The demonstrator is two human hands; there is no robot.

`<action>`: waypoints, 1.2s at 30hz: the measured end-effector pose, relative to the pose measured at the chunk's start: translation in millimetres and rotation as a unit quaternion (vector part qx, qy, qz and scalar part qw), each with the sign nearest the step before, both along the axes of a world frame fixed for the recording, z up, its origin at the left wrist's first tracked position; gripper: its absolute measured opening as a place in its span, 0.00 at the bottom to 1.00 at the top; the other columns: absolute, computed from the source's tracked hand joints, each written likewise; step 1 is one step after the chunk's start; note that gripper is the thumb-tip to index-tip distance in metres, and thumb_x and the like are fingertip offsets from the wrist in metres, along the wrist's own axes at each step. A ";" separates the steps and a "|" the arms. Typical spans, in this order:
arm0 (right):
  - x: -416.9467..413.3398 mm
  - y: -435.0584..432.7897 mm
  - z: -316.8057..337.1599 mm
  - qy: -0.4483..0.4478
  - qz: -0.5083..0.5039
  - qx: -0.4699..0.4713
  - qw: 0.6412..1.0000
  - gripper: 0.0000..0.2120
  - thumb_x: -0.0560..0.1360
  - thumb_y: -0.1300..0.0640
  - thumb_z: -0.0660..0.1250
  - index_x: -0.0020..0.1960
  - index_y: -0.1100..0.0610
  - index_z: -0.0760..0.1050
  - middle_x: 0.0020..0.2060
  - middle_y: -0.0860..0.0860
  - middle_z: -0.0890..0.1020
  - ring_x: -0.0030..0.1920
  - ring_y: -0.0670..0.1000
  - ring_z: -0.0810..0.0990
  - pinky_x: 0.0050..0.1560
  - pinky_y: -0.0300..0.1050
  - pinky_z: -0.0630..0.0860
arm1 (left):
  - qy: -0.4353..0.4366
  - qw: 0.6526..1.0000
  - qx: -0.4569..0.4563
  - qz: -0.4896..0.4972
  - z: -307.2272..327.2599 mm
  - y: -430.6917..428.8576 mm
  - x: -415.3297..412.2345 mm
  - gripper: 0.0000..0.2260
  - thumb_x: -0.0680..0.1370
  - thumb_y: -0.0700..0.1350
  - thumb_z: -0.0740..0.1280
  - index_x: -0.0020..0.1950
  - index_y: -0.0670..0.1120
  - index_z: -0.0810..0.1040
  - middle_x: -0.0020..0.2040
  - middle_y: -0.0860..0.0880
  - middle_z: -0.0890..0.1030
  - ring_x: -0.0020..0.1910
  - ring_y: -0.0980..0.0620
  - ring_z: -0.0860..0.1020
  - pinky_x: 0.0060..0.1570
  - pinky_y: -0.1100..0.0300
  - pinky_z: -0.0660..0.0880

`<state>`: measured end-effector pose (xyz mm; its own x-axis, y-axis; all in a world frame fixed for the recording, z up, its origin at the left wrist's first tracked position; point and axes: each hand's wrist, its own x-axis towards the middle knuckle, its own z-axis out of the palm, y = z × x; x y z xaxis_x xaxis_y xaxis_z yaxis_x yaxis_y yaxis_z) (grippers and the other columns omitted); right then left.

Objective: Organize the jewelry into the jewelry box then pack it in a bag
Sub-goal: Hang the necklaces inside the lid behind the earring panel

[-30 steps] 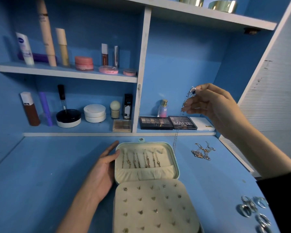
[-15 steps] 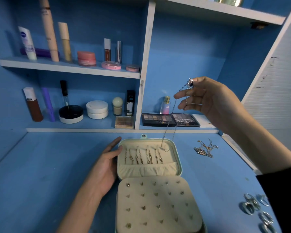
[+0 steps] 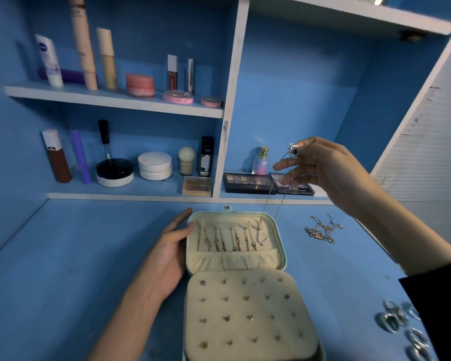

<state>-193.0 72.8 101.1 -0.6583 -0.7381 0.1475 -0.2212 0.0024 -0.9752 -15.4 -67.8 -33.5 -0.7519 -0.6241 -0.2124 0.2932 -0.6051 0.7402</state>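
**Head view: a necklace held over the open jewelry box**

At centre right of the frame the right hand (image 3: 323, 170) is raised above the desk (image 3: 63, 256), its fingers (image 3: 284, 164) pinched together on the dark-stoned top end of a silver necklace (image 3: 268, 204). The chain hangs down and left, and its lower end lies in the right side of the upright lid of the jewelry box (image 3: 232, 260), beside a row of gold chains (image 3: 224, 238) hung there. The box sits open at lower centre, and its cream pad carries rows of small studs (image 3: 245, 298). The left hand (image 3: 169, 251) lies flat on the desk, its fingers straight and touching the lid's left edge. Loose chains (image 3: 322, 230) lie right of the box, and silver rings (image 3: 401, 324) sit at the lower right. Eyeshadow palettes (image 3: 248, 182) rest on the shelf behind.
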 end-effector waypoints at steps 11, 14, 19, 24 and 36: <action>13.5 20.1 -15.8 0.137 -0.021 0.147 0.979 0.08 0.77 0.64 0.60 0.41 0.63 0.74 0.36 0.60 0.83 0.34 0.57 0.81 0.35 0.47 0.77 | -0.006 1.000 -0.005 -0.001 -1.2 -0.8 1.3 0.19 0.78 0.36 0.60 0.67 0.48 0.72 0.49 0.45 0.81 0.48 0.47 0.79 0.42 0.54 0.73; 16.3 20.5 -20.9 0.197 -0.023 0.177 0.964 0.07 0.76 0.63 0.62 0.41 0.61 0.76 0.34 0.55 0.84 0.35 0.53 0.81 0.37 0.45 0.78 | -0.010 1.000 -0.012 -0.002 -1.8 -1.2 1.3 0.19 0.78 0.36 0.60 0.68 0.48 0.72 0.49 0.45 0.82 0.48 0.47 0.79 0.42 0.54 0.74; 15.8 18.2 -32.0 0.337 -0.006 0.228 0.914 0.08 0.74 0.61 0.64 0.38 0.56 0.78 0.29 0.45 0.79 0.30 0.42 0.76 0.36 0.39 0.75 | -0.009 1.000 -0.016 -0.004 -1.0 -0.3 0.7 0.19 0.79 0.36 0.59 0.68 0.48 0.71 0.49 0.45 0.82 0.48 0.48 0.79 0.42 0.55 0.73; 8.8 14.2 -47.0 0.428 0.083 0.333 0.836 0.06 0.75 0.57 0.66 0.45 0.53 0.82 0.37 0.44 0.79 0.38 0.43 0.76 0.40 0.34 0.71 | -0.010 1.000 -0.012 -0.006 -0.7 -0.7 0.8 0.19 0.79 0.36 0.59 0.69 0.47 0.71 0.47 0.45 0.82 0.46 0.49 0.80 0.41 0.55 0.73; 6.2 8.6 -80.5 0.484 0.097 0.331 0.804 0.03 0.73 0.51 0.69 0.46 0.49 0.80 0.36 0.41 0.68 0.40 0.43 0.69 0.39 0.37 0.67 | -0.017 1.000 -0.009 -0.006 -0.4 -0.7 0.6 0.19 0.79 0.36 0.59 0.69 0.47 0.71 0.48 0.45 0.82 0.47 0.48 0.79 0.42 0.54 0.73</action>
<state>-186.8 81.4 20.6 -0.3353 -0.9406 0.0537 -0.9347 0.3250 -0.1441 -14.8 -68.4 -33.9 -0.7514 -0.6196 -0.2270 0.2610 -0.5951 0.7601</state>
